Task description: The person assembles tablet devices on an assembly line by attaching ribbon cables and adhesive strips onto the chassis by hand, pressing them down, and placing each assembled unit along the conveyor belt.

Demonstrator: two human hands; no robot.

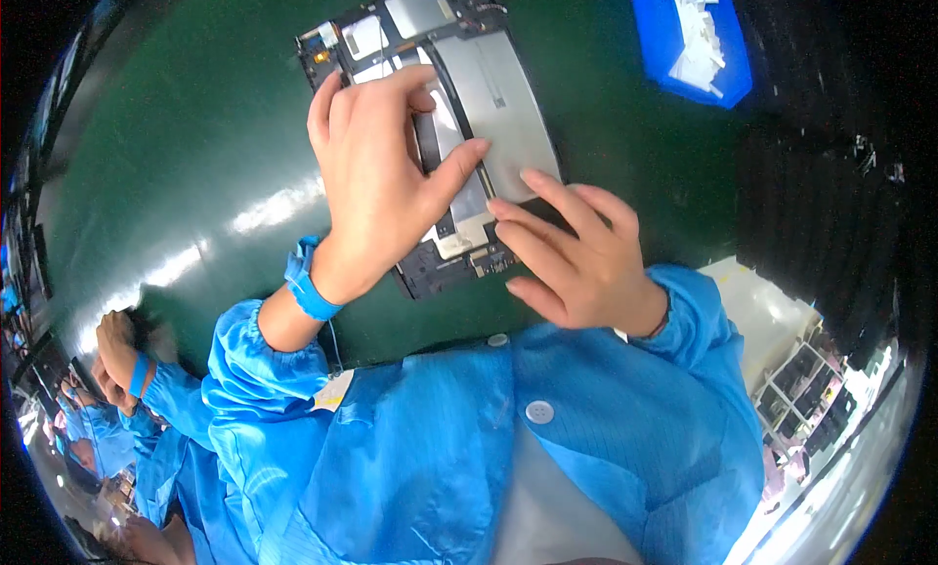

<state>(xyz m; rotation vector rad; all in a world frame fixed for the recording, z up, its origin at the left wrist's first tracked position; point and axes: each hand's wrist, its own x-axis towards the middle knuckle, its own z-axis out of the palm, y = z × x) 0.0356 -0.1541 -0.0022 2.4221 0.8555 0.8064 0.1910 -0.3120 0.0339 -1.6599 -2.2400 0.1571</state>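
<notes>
The opened tablet shows silver plates inside a black frame, on a dark green mat. The wrist strap and sleeves are blue. Far right, a blue bin holds white parts.

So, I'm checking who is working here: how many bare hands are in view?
3: left hand and right hand on the opened tablet; a co-worker's hand at far left. Others may be hidden.
</notes>
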